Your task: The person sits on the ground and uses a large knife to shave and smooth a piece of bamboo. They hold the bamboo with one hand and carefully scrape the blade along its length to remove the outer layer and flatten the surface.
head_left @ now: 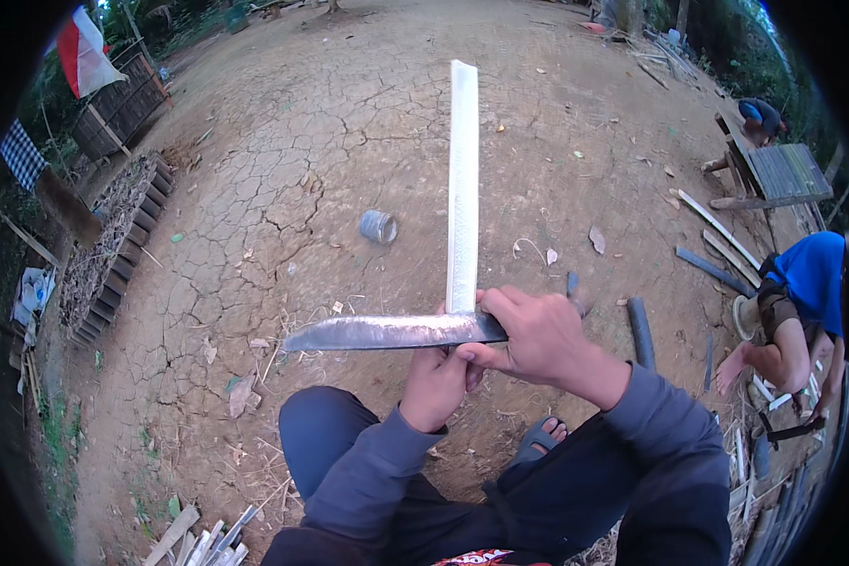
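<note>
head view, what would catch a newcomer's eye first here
The big shiny knife lies crosswise just below the picture's middle, its right end held by the right hand. Above it, a long pale strip points away over cracked brown ground. At upper left hangs a red-and-white flag.

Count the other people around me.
2: a person in blue at the right edge, and another person beyond the slatted bench, upper right; more may be hidden.
</note>
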The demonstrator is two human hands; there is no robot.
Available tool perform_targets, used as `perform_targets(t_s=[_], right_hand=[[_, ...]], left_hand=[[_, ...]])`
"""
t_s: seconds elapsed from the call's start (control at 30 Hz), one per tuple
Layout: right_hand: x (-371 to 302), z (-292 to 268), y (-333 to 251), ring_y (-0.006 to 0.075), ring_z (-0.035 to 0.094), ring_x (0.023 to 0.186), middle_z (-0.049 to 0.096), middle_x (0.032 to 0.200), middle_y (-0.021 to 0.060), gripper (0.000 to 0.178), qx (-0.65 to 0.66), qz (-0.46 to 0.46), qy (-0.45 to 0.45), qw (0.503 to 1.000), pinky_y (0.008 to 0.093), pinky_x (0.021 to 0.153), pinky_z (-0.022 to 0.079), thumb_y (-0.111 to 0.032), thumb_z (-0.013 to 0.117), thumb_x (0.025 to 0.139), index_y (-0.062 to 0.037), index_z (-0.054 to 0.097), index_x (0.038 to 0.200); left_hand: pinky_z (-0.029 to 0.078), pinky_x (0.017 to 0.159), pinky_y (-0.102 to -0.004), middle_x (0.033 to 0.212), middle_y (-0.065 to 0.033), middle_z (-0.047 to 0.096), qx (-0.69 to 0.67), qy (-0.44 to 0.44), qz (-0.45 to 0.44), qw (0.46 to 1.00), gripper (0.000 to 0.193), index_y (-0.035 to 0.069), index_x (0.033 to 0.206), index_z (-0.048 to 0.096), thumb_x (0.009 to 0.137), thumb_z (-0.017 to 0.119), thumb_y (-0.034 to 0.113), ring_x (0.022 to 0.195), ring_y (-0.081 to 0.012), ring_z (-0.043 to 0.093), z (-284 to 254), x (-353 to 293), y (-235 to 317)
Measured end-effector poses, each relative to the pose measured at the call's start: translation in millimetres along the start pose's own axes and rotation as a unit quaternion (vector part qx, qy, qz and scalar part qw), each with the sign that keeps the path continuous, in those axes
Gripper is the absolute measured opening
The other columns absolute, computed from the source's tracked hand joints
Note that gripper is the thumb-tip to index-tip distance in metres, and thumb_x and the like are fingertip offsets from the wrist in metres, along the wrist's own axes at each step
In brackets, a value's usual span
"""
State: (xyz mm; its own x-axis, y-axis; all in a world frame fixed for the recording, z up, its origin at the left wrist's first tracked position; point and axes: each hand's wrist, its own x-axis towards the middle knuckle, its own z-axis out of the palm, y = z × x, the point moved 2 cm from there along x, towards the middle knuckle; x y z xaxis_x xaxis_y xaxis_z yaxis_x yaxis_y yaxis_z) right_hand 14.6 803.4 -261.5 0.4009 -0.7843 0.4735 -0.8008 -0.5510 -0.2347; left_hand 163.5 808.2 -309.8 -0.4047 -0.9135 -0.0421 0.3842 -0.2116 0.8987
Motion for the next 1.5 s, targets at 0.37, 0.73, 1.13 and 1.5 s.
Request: perform_targets(t_s=[0.37, 0.73, 1.13, 1.5], right_hand=[[16.1, -4.6, 29.4, 0.0216, 0.060, 0.047, 0.051, 0.060, 0.0048, 0.066, -0.156, -0.080, 0.072, 0.982, 0.0332, 0.042, 0.046, -0.076, 0.054, 0.078, -0.0102, 0.051, 0.069], [27.4, -30.6, 98.5, 0.0245, 0.059, 0.050, 0.057, 0.062, 0.0078, 0.060, -0.215, 0.118, 0.119, 0.962, 0.0367, 0.045, 0.046, -0.070, 0.053, 0.085, -0.0111, 0.054, 0.072], [19.2, -31.6, 99.9, 0.0217, 0.062, 0.054, 0.061, 0.065, 0.0064, 0.058, -0.203, 0.011, 0.151, 0.968, 0.0340, 0.048, 0.048, -0.067, 0.057, 0.085, -0.0110, 0.059, 0.072], [5.0, -7.2, 77.2, 0.0223, 0.060, 0.051, 0.058, 0.065, 0.0053, 0.052, -0.208, -0.011, -0.034, 0.978, 0.0351, 0.045, 0.046, -0.062, 0.060, 0.084, -0.0119, 0.057, 0.075]], left_hand=[[0.031, 0.043, -0.0193, 0.073, 0.0022, 0.044, 0.065, 0.052, -0.027, 0.996, 0.025, 0.004, 0.113, 0.050, 0.106, 0.041, 0.026, 0.051, -0.0014, 0.035, 9.6, -14.9, 8.3], [0.030, 0.039, -0.0205, 0.072, 0.0017, 0.044, 0.072, 0.012, -0.060, 0.996, 0.029, 0.003, 0.119, 0.050, 0.106, 0.041, 0.027, 0.045, -0.0021, 0.033, 7.5, -17.1, 20.2], [0.030, 0.041, -0.0207, 0.067, 0.0030, 0.046, 0.076, 0.010, -0.105, 0.992, 0.023, 0.005, 0.112, 0.054, 0.105, 0.045, 0.025, 0.047, -0.0016, 0.037, 1.1, -30.4, 7.7], [0.030, 0.036, -0.0232, 0.071, -0.0004, 0.046, 0.007, 0.011, -0.153, 0.988, 0.026, 0.007, 0.115, 0.050, 0.105, 0.042, 0.030, 0.042, -0.0053, 0.036, -6.5, -20.4, -4.6]])
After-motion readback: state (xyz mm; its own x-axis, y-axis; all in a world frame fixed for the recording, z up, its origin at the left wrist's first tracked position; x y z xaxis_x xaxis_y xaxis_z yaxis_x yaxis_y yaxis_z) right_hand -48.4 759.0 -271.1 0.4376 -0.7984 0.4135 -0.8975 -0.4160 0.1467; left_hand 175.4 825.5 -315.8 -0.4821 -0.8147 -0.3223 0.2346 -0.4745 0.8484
